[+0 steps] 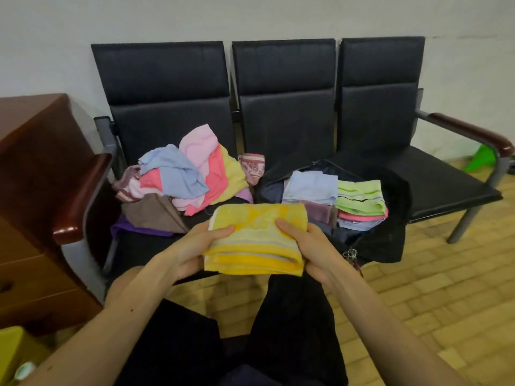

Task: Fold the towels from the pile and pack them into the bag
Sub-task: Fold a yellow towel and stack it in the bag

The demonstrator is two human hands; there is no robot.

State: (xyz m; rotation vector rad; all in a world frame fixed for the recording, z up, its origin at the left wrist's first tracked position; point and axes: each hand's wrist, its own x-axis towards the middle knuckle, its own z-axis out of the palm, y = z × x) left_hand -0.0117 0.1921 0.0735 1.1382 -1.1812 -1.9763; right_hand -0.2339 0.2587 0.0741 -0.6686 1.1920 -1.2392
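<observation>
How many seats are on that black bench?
3. The left seat holds the towel pile, the black bag sits mostly on the middle seat, and the right seat lies beyond the bag. None seems hidden.

Three-seat black bench (287, 115) stands against the wall (250, 15). Brown cabinet (33, 190) beside its left armrest (80, 196). Green object (480, 158), possibly plastic, lies beyond the bench's right end.

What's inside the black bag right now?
Folded towels: a light blue towel, a mauve towel, a green striped towel atop a pink towel. Anything beneath is covered.
</observation>
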